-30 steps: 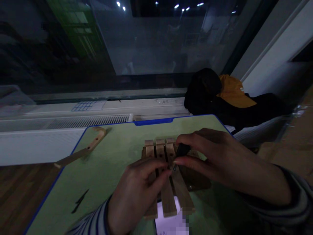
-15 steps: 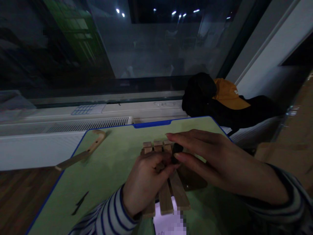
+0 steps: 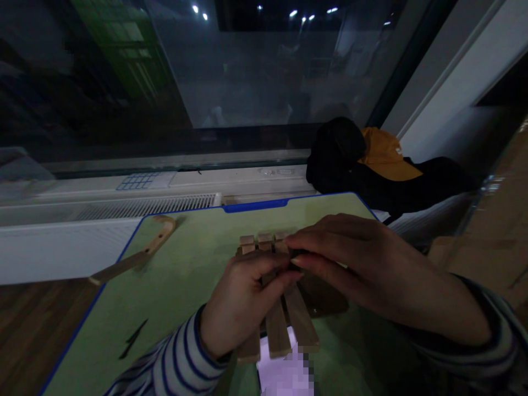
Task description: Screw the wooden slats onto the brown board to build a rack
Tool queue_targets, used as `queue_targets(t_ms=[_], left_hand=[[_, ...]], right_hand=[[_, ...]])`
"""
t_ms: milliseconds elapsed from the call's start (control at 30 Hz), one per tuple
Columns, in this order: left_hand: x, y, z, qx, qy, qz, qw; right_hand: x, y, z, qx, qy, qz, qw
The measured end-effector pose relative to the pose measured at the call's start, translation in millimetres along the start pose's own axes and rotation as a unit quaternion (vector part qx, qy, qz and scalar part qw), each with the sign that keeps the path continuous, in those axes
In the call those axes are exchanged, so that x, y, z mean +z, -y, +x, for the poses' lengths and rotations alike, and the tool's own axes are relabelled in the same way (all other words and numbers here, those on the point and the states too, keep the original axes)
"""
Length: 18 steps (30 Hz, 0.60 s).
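A small rack of three parallel wooden slats (image 3: 284, 324) lies on a green mat (image 3: 185, 275) with a blue edge. My left hand (image 3: 243, 302) rests on the slats with its fingers curled and pinched near the middle of the rack. My right hand (image 3: 371, 275) reaches in from the right, its fingers closed around a small dark object that is almost hidden between the fingertips of both hands. The fingertips of the two hands touch over the slats.
A curved wooden piece (image 3: 136, 253) lies at the mat's far left corner. A thin dark tool (image 3: 132, 340) lies at the mat's near left. A black garment with an orange cap (image 3: 383, 154) sits on the sill at right. A white paper (image 3: 280, 374) lies under the slats' near end.
My left hand has moved up over the slats and closed in beside the right fingertips. The dark object, plainly seen in my right fingers before, is now mostly hidden.
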State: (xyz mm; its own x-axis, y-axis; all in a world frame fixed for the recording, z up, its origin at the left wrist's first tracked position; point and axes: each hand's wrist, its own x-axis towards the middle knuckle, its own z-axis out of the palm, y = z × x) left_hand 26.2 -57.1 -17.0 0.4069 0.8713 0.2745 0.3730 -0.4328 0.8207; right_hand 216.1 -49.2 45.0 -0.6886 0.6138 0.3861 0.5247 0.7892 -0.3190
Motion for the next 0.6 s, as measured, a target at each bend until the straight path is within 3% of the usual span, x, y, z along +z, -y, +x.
queue_targets(t_ms=[267, 467, 600], left_hand=[[-5.3, -6.7, 1.1, 0.000, 0.050, -0.012, 0.999], [0.3, -2.5, -0.3, -0.023, -0.005, 0.019, 1.000], [1.4, -0.6, -0.2, -0.014, -0.007, 0.030, 0.999]], right_hand=[[2.9, 1.3, 0.9, -0.002, -0.009, -0.024, 1.000], [5.2, 1.0, 3.0, 0.006, -0.013, -0.024, 1.000], [5.3, 3.2, 1.8, 0.016, -0.017, -0.017, 1.000]])
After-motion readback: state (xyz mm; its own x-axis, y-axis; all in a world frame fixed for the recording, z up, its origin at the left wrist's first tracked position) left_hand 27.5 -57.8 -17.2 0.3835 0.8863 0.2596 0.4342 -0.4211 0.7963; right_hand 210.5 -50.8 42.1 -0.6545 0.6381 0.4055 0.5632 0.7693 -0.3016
